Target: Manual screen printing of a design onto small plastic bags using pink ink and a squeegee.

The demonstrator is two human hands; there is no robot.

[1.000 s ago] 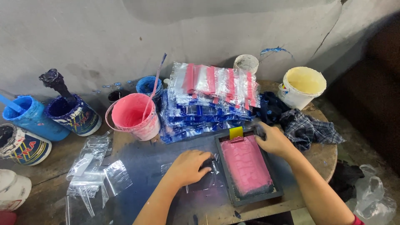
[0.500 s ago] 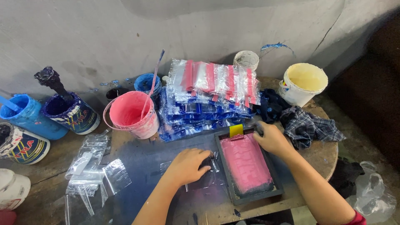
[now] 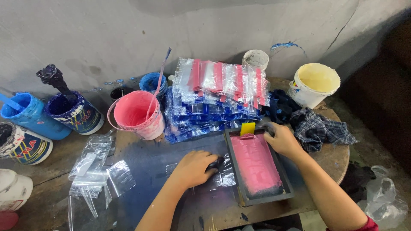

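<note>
On the table (image 3: 128,147), left hand (image 3: 195,167) presses flat on a clear bag (image 3: 222,176); right hand (image 3: 282,139) grips the pink-inked screen frame (image 3: 258,167).

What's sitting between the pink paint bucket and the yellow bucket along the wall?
In the head view, between the pink paint bucket and the yellow bucket lies a stack of clear plastic bags with red and blue strips, then a dark blue rag.

A pink paint bucket (image 3: 136,114) stands far left on the bench (image 3: 334,158), blue pots (image 3: 25,114) farther left. A yellow-lined white bucket (image 3: 315,84) sits far right, a checked rag (image 3: 322,129) just near it.
</note>
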